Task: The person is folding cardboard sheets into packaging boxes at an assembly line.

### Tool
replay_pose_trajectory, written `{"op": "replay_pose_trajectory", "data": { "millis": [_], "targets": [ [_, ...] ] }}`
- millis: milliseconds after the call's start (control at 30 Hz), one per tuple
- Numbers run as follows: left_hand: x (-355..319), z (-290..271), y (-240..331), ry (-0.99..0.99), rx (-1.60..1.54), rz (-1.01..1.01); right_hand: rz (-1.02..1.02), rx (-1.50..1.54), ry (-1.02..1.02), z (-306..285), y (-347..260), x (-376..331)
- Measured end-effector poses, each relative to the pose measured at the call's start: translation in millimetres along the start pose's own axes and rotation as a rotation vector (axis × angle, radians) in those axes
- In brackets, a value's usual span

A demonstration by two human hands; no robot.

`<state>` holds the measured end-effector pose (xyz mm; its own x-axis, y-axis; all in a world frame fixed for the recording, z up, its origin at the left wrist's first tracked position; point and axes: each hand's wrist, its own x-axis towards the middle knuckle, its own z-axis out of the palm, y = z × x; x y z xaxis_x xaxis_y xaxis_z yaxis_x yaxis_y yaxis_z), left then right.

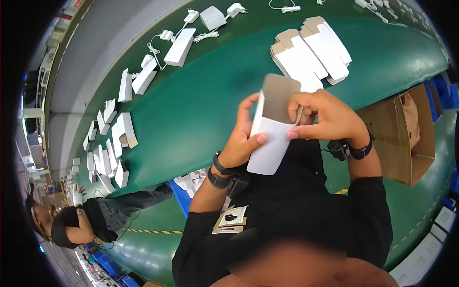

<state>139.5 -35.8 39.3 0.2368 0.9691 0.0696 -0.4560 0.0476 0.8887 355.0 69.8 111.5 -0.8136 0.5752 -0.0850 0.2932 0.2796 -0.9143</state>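
Note:
A white cardboard box (271, 148), brown on the inside, is held up in front of my body with its end open and a long flap standing at the top. My left hand (241, 136) grips its left side, thumb on the front face. At the right edge, my right hand (330, 115) pinches the box wall and a small side flap, fingers curled at the opening and thumb outside. Just beyond lie two stacks of flattened white boxes, a left stack (299, 60) and a right stack (330, 48), on the green table (201, 100).
White boxes (179, 50) and plug adapters (191, 16) with cables line a belt along the table's far side. More boxes (107, 158) stand at the left. A person (81, 222) works at the far left. A large brown carton (401, 138) sits at my right.

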Motion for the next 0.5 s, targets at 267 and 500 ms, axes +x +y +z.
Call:
{"op": "replay_pose_trajectory", "data": {
  "millis": [267, 500],
  "targets": [
    [18, 2, -1, -0.066, 0.161, -0.035, -0.292, 0.393, 0.504, 35, 36, -5],
    [19, 22, -9, 0.081, 0.100, 0.117, -0.590, 0.245, 0.602, 49, 44, 0]
  ]
}}
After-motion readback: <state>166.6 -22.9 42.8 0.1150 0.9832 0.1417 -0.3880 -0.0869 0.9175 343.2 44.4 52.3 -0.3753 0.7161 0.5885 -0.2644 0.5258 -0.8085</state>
